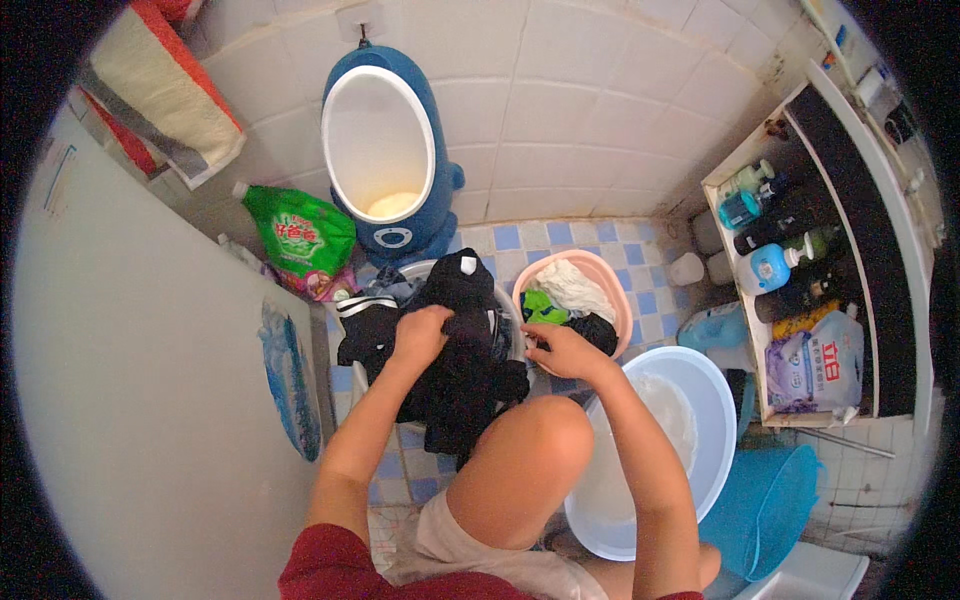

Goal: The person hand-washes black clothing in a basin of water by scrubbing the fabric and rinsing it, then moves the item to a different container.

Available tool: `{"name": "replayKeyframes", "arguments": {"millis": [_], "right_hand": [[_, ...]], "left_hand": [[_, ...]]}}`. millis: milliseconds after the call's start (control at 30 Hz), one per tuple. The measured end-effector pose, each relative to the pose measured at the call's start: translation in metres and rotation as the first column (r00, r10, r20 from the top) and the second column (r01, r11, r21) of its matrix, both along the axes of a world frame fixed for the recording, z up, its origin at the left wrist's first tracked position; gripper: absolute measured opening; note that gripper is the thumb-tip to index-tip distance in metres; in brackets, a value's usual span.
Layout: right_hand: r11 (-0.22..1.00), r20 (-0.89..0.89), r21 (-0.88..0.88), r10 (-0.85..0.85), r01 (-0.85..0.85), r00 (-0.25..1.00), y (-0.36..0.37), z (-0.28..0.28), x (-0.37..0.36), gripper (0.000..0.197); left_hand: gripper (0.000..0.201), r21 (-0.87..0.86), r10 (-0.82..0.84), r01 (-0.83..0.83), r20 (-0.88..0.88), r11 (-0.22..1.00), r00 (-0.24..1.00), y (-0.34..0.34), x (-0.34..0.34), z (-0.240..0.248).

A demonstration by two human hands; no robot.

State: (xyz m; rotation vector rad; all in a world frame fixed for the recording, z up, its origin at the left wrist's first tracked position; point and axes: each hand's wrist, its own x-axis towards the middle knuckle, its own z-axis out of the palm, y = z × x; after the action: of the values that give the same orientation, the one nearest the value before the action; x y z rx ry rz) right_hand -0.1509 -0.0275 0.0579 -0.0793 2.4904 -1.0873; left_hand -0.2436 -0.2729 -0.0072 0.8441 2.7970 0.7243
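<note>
Dark clothes point(455, 385) are heaped in and over a pale basin point(512, 325), partly spilling toward my knee. My left hand point(420, 335) lies on the heap with its fingers closed on a black garment point(462, 285). Over the basin's right rim hovers my right hand point(562, 350), thumb and forefinger apart and nothing plain between them. Just beyond that hand sits a pink basin point(622, 290), holding a white cloth point(575, 287), a green piece point(540, 308) and a black one point(595, 332).
To my right, under my forearm, stands a light blue basin point(715, 400) of cloudy water. A blue bucket point(765, 510) and a shelf of bottles point(760, 410) are beyond it. A blue child's urinal point(440, 120) hangs ahead. At left are a green detergent bag point(300, 235) and white panel point(150, 350).
</note>
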Motion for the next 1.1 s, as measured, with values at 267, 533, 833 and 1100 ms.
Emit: {"name": "replayKeyframes", "arguments": {"millis": [267, 533, 833, 1100], "right_hand": [[0.979, -0.163, -0.17, -0.143, 0.115, 0.976, -0.015, 0.01, 0.005, 0.085], [0.984, -0.287, -0.171, 0.005, -0.056, 0.958, -0.026, -0.015, -0.001, 0.086], [0.945, 0.037, -0.012, 0.328, -0.328, 0.944, -0.019, -0.075, -0.005, 0.071], [0.908, 0.08, 0.031, 0.415, -0.419, 0.906, -0.022, -0.093, 0.002, 0.07]], "left_hand": [[0.037, 0.321, -0.008, 0.087, -0.239, 0.943, 0.971, 0.015, -0.03, 0.07], [0.044, 0.254, -0.023, 0.068, -0.177, 0.965, 0.984, -0.018, -0.006, 0.031], [0.039, -0.047, -0.175, 0.183, 0.149, 0.982, 0.973, -0.059, 0.021, 0.024], [0.046, -0.191, -0.34, 0.488, 0.508, 0.852, 0.791, -0.061, 0.022, 0.004]]}}
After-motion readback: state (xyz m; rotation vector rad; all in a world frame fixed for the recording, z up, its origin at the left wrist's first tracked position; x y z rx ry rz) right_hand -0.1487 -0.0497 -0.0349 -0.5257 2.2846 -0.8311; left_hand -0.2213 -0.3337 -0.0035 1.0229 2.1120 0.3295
